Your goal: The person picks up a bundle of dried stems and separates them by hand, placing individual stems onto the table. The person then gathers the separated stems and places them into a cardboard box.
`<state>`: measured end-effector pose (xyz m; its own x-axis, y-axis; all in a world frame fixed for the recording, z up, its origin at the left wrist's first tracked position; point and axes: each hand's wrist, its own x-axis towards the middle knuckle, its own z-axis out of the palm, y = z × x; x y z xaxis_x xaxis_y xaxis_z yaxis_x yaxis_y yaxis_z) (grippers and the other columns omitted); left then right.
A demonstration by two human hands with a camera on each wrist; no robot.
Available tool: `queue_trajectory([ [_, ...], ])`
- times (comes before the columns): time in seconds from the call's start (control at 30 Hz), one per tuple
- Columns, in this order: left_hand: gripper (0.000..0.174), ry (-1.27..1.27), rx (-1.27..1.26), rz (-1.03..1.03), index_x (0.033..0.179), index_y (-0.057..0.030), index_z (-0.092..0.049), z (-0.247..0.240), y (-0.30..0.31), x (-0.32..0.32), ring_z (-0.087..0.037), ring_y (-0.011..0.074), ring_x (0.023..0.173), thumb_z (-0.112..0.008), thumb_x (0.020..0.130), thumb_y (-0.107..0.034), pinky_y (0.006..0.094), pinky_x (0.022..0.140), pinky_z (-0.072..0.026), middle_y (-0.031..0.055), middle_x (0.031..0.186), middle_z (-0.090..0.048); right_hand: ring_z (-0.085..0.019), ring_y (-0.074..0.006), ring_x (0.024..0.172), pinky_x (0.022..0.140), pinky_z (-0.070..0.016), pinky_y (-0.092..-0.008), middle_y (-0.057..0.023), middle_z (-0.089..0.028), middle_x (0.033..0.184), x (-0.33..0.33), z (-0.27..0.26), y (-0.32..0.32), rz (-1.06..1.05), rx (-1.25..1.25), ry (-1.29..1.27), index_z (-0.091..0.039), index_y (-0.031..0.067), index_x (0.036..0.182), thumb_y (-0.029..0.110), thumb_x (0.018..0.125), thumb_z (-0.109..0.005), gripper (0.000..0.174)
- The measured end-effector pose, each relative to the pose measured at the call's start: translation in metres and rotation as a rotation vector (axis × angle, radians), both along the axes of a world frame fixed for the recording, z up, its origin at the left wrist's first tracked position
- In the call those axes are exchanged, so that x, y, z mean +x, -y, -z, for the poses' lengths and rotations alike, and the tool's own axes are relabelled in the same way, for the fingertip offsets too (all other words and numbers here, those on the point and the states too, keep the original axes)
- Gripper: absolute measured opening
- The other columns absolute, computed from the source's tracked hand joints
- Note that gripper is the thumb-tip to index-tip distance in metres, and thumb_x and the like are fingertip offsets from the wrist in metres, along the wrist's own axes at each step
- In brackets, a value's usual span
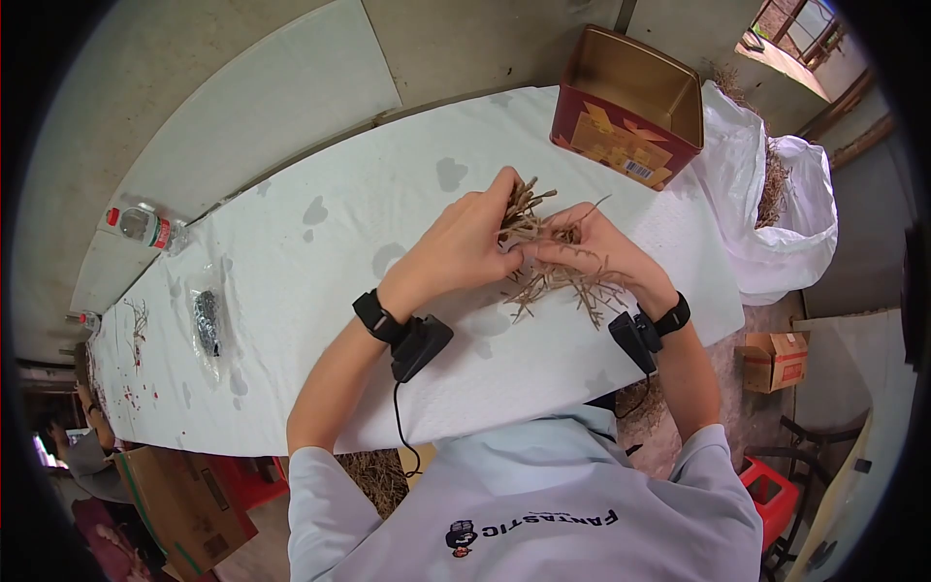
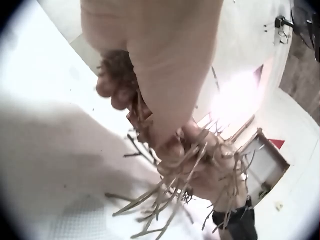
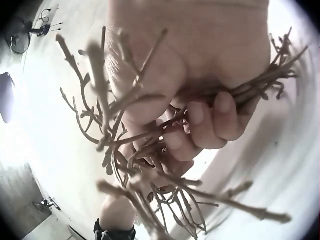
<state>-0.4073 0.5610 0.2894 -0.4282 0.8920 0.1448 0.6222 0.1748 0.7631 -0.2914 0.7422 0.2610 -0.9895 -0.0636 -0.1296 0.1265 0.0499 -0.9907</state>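
Note:
Over the white-covered table, both hands meet around dry brown branching twigs (image 1: 593,281). The left hand (image 1: 451,242) has its fingers curled round a bundle of twigs (image 1: 524,206) whose ends stick up past the index finger. Close against it, the right hand (image 1: 603,250) grips more twigs, with thin branches spreading below its fingers. In the right wrist view, the right hand (image 3: 195,85) has curled fingers round several stems (image 3: 250,90), and forked tips fan out at the left and below. The left wrist view shows the left hand (image 2: 170,70) with its thumb near the other hand's fingertips.
A red and gold tin (image 1: 621,145) stands at the table's back right, beside white bags (image 1: 800,262) holding twigs. At the left lie a plastic bottle (image 1: 150,229), a clear packet with dark contents (image 1: 207,320) and small scattered bits. A cardboard box (image 1: 773,361) sits on the floor at right.

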Motion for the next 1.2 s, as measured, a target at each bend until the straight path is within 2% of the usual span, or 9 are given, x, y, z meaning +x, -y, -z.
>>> queue_trajectory([
  [0.2,0.034,-0.304,-0.056,-0.207,0.106,-0.0029,-0.049,0.03,-0.006,-0.008,-0.061,0.0406,0.069,-0.07,0.08,-0.003,0.0438,0.061,-0.0464,0.0199,0.076,-0.064,-0.056,-0.0067,0.071,0.065,-0.0457,-0.0233,-0.0022,-0.064,0.072,-0.001,-0.004,0.015,-0.087,0.055,-0.055,-0.066,-0.0044,0.079,0.019,0.094,-0.068,0.027],
  [0.4,0.042,-0.374,0.13,0.01,0.109,-0.0047,-0.047,0.034,0.001,-0.032,-0.062,0.0419,0.067,-0.069,0.073,-0.001,0.0472,0.058,-0.0479,0.0173,0.071,-0.065,-0.049,-0.0066,0.063,0.059,-0.0396,-0.0223,-0.0003,-0.06,0.066,0.003,-0.008,0.03,0.051,0.005,-0.083,-0.064,-0.0039,0.075,0.023,0.095,-0.067,0.033],
  [0.47,0.042,-0.381,0.135,0.04,0.11,-0.0048,-0.047,0.039,0.003,-0.046,-0.063,0.0411,0.068,-0.068,0.074,-0.001,0.0473,0.058,-0.0483,0.0174,0.072,-0.066,-0.049,-0.006,0.062,0.056,-0.0382,-0.0222,0.0001,-0.06,0.065,0.003,-0.026,0.017,-0.153,0.087,-0.097,-0.065,-0.0032,0.075,0.024,0.095,-0.067,0.034],
  [0.53,0.037,-0.428,0.237,-0.147,0.109,-0.0041,-0.048,0.046,0.01,-0.079,-0.062,0.0357,0.064,-0.067,0.078,-0.001,0.043,0.058,-0.0486,0.0176,0.072,-0.065,-0.049,-0.0057,0.062,0.055,-0.0375,-0.0221,0.0003,-0.06,0.064,0.007,-0.031,0.008,-0.266,0.13,-0.103,-0.066,-0.0029,0.075,0.024,0.095,-0.067,0.034],
  [0.6,0.02,-0.2,0.339,-0.45,0.097,-0.0013,-0.054,0.03,0.03,-0.112,-0.045,0.0132,0.056,-0.071,0.09,-0.01,0.0311,0.054,-0.0408,0.0041,0.064,-0.051,-0.051,-0.0051,0.063,0.054,-0.0374,-0.0221,0.0009,-0.06,0.065,0.007,-0.035,-0.003,-0.161,0.118,-0.063,-0.067,-0.0017,0.077,0.025,0.096,-0.067,0.033],
  [0.77,0.027,0.011,0.244,-0.356,0.08,0.0004,-0.055,0.012,0.018,-0.098,-0.044,0.0113,0.058,-0.074,0.089,-0.017,0.028,0.054,-0.0354,0.0016,0.063,-0.048,-0.056,-0.0051,0.067,0.056,-0.0423,-0.0212,0.0005,-0.063,0.071,-0.005,-0.032,0.006,0.13,-0.072,-0.042,-0.069,0.0004,0.085,0.022,0.096,-0.067,0.024],
  [0.9,0.033,0.253,0.172,-0.156,0.075,0.0005,-0.061,-0.012,0.011,-0.057,-0.042,0.0059,0.06,-0.08,0.086,-0.024,0.0262,0.053,-0.0318,-0.0045,0.064,-0.043,-0.059,-0.0066,0.071,0.063,-0.0483,-0.021,-0.0006,-0.064,0.078,-0.003,-0.023,0.001,0.099,-0.117,-0.104,-0.068,-0.0003,0.094,0.019,0.095,-0.069,0.02],
  [1.0,0.03,0.334,0.205,0.082,0.085,0.0004,-0.067,-0.023,0.008,-0.039,-0.044,0.0063,0.06,-0.085,0.081,-0.023,0.0259,0.054,-0.0334,-0.0047,0.064,-0.046,-0.061,-0.0072,0.074,0.066,-0.0506,-0.0216,-0.0013,-0.065,0.081,-0.004,-0.019,0.0,0.086,-0.083,-0.201,-0.066,-0.0008,0.097,0.018,0.095,-0.07,0.02],
  [1.2,0.032,0.402,0.024,0.134,0.077,-0.0008,-0.058,-0.029,0.013,-0.028,-0.048,0.0056,0.068,-0.086,0.075,-0.015,0.0246,0.058,-0.038,-0.0008,0.077,-0.06,-0.062,-0.0079,0.075,0.067,-0.0517,-0.0223,-0.0021,-0.065,0.083,-0.008,-0.008,-0.002,0.186,0.043,-0.265,-0.064,-0.0015,0.098,0.018,0.095,-0.07,0.02],
])
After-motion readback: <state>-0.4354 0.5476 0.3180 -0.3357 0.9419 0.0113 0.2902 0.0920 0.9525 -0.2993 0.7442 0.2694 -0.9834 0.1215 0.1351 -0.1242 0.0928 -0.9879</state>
